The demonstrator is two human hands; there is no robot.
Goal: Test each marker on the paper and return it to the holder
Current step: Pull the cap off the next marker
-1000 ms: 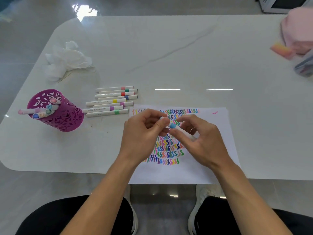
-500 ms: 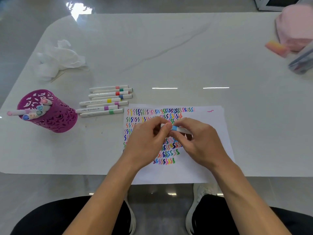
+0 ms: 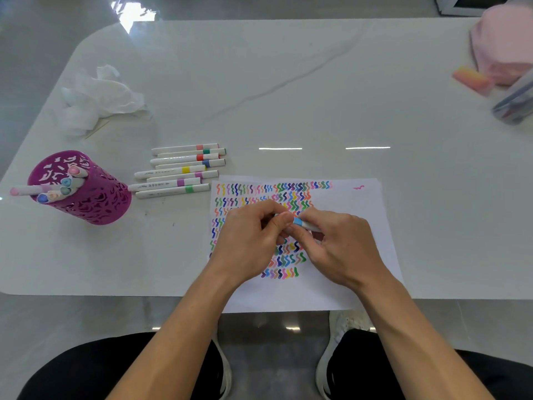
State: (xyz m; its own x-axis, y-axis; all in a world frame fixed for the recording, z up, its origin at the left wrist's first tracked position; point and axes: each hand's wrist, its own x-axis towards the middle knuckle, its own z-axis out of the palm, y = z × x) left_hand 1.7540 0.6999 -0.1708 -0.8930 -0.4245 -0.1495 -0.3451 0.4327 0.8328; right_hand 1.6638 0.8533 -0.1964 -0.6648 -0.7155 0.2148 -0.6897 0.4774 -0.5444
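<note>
A white marker with a light blue band (image 3: 300, 222) is held between both hands above the paper (image 3: 346, 203), which is covered with rows of coloured squiggles. My left hand (image 3: 248, 241) pinches the marker's left end, most likely its cap, which is hidden by the fingers. My right hand (image 3: 337, 246) grips the barrel. Several white markers with coloured bands (image 3: 178, 170) lie side by side on the table left of the paper. The purple cut-out holder (image 3: 83, 192) stands at the left with several markers in it.
A crumpled white tissue (image 3: 98, 96) lies at the back left. At the far right edge sit a pink fabric item (image 3: 507, 41), an orange-pink eraser (image 3: 471, 79) and a clear pouch (image 3: 516, 102). The paper overhangs the white table's front edge (image 3: 115, 295).
Both hands stay together on the blue-banded marker. The camera view has shifted slightly; the hands have barely moved over the paper.
</note>
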